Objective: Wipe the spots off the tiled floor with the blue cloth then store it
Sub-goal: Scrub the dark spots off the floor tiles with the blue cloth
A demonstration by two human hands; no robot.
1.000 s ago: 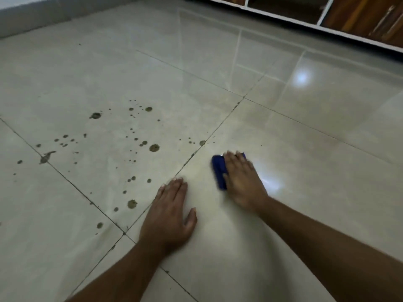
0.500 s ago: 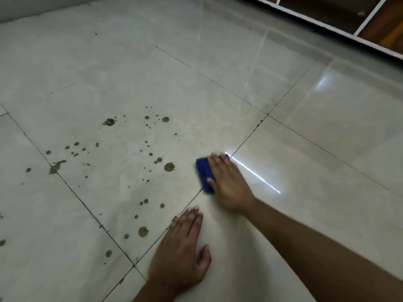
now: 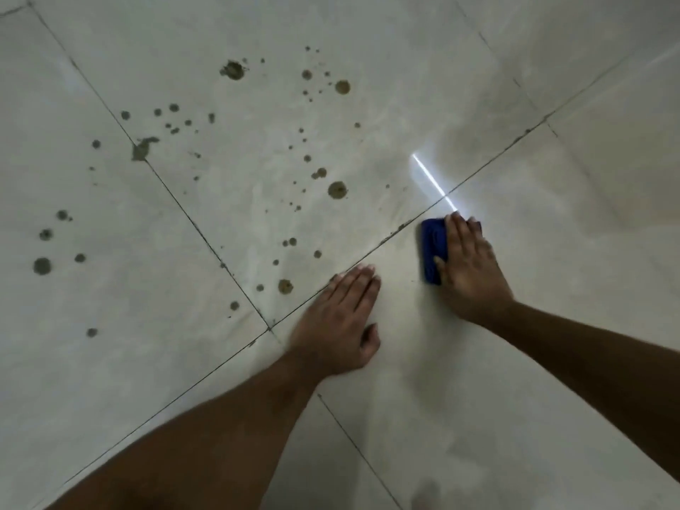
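My right hand (image 3: 467, 265) presses flat on a folded blue cloth (image 3: 431, 248), which lies on the pale tiled floor (image 3: 552, 325) just right of a grout line. Only the cloth's left edge shows; the rest is under my palm. My left hand (image 3: 336, 322) rests flat on the floor, fingers together, its fingertips at the same grout line. Several brown spots (image 3: 337, 189) dot the tile ahead and to the left of both hands, the nearest (image 3: 285, 286) just left of my left fingertips.
More spots (image 3: 42, 266) lie on the tile at the far left, and a smear (image 3: 141, 149) sits on a grout line. A bright streak of reflected light (image 3: 432, 184) crosses the floor just beyond the cloth.
The view has tilted down, so the cabinet at the top is gone. My right hand slid the cloth left over the grout line and back right; small spots there are gone.
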